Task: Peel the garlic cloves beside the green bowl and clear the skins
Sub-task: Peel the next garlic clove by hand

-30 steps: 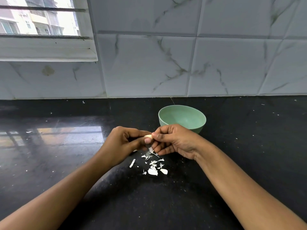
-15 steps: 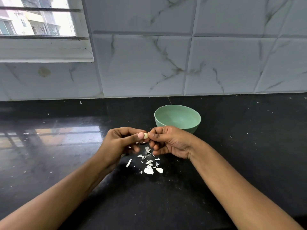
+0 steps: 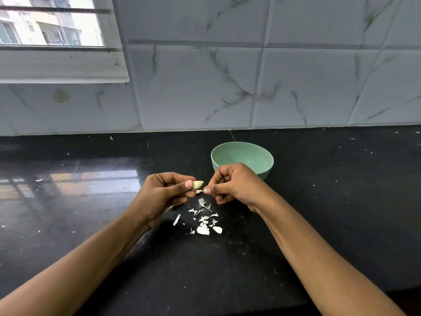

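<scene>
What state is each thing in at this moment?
Clove: held above the counter, mostly bare, a skin strip hanging below it.
Left hand: pinches the clove.
Right hand: seems to pinch the skin strip.
Bowl: upright, looks empty.
Loose skins: scattered on the counter under the hands.
Counter: flecked with small scraps.

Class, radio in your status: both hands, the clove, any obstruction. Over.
Left hand pinches garlic clove. Right hand pinches skin strip at it. Loose skins on counter below; green bowl behind, nothing blocking.
</scene>
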